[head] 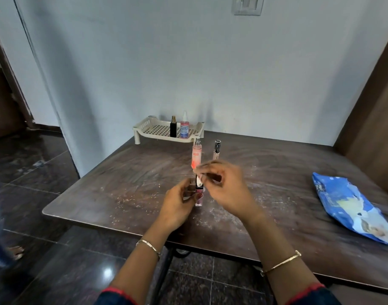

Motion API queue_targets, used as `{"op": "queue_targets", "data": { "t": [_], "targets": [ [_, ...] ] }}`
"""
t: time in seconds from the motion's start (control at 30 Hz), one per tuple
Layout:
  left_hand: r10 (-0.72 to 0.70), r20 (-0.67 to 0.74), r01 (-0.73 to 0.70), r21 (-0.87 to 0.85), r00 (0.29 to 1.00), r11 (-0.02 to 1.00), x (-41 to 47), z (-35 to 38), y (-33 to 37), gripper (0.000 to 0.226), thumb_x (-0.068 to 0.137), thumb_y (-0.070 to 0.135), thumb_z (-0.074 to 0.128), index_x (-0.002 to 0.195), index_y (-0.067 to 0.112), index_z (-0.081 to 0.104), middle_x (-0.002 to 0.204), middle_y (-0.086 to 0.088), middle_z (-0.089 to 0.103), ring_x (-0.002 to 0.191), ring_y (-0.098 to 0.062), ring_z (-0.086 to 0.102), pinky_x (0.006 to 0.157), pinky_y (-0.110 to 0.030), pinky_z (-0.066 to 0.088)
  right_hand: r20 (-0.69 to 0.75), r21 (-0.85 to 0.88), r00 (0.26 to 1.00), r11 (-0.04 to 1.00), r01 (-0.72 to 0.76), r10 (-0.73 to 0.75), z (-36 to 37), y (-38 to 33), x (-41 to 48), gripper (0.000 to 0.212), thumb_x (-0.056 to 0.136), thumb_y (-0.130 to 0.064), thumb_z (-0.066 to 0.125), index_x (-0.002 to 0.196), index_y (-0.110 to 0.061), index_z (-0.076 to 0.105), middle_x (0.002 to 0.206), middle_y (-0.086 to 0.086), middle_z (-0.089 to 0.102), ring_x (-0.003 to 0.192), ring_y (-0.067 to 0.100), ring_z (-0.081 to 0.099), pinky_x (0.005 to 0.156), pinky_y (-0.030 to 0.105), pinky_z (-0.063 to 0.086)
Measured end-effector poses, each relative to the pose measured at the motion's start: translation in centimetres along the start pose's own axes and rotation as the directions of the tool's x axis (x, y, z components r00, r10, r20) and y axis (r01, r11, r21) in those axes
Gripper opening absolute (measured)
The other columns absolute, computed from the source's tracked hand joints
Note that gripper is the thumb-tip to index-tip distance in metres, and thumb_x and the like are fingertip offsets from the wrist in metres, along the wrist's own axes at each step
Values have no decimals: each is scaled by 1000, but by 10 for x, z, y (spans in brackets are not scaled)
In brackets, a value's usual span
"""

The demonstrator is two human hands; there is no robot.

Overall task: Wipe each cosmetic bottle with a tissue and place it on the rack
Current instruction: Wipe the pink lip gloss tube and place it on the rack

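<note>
My left hand (179, 204) grips a small pink bottle with a black cap (198, 200), held upright above the table. My right hand (225, 183) pinches a scrap of white tissue (199, 183) against the bottle's cap. Behind my hands a tall pink spray bottle (197, 153) and a slim beige tube with a patterned cap (216, 149) stand on the table. A cream plastic rack (153, 129) sits at the far edge by the wall. On the rack stand a black bottle (173, 127) and a pink bottle with a blue label (184, 127).
A blue tissue pack (351, 208) lies on the right of the dark wooden table (276, 168). Pale crumbs dot the tabletop. The wall stands right behind the rack. Another person's foot (15, 252) is on the tiled floor at the left.
</note>
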State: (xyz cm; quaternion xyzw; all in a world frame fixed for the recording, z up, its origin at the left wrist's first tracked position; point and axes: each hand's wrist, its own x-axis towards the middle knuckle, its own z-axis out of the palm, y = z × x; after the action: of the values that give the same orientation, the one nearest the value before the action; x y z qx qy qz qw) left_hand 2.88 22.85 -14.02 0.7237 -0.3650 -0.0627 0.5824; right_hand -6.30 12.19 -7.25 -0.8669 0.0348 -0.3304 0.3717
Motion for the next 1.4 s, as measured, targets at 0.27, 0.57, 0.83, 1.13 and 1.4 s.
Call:
{"op": "queue_targets", "data": {
  "t": [0.27,0.57,0.83,1.13,1.4],
  "targets": [
    [7,16,-7,50,1000,999,5,2,-2,32,86,5,66,108,26,60,94,9,71,91,1,66,83,-9,47,-98,-152,995,988,-25,11,4,6,7,22,83,-2,66,91,-23,69,87,-14,69,82,-1,63,71,9,47],
    [10,48,-12,33,999,999,-2,-1,-6,38,87,6,65,121,23,58,102,7,73,100,0,65,91,-13,47,19,519,853,724,-455,522,10,0,22,15,77,5,72,81,-10,70,87,9,72,85,21,69,77,27,56],
    [15,42,-17,35,999,999,-3,0,-4,35,87,2,63,110,28,58,94,17,70,95,9,63,83,-5,43,-65,423,933,856,-296,355,11,0,5,17,78,5,70,86,-10,71,83,2,73,75,3,68,70,14,52],
    [3,64,-3,-2,998,1000,-4,0,-3,37,88,2,62,115,27,57,102,7,72,100,7,63,86,-4,43,-107,401,854,808,-432,509,12,2,17,15,78,1,72,75,-13,67,77,-1,70,77,13,69,73,27,58],
    [-9,76,7,26,997,1000,-2,1,-4,40,89,5,63,113,36,55,100,12,72,100,7,63,90,-8,44,-186,623,856,732,-277,482,2,5,-2,14,77,-2,73,86,-12,72,86,2,74,78,7,69,72,17,53]
  ]
}}
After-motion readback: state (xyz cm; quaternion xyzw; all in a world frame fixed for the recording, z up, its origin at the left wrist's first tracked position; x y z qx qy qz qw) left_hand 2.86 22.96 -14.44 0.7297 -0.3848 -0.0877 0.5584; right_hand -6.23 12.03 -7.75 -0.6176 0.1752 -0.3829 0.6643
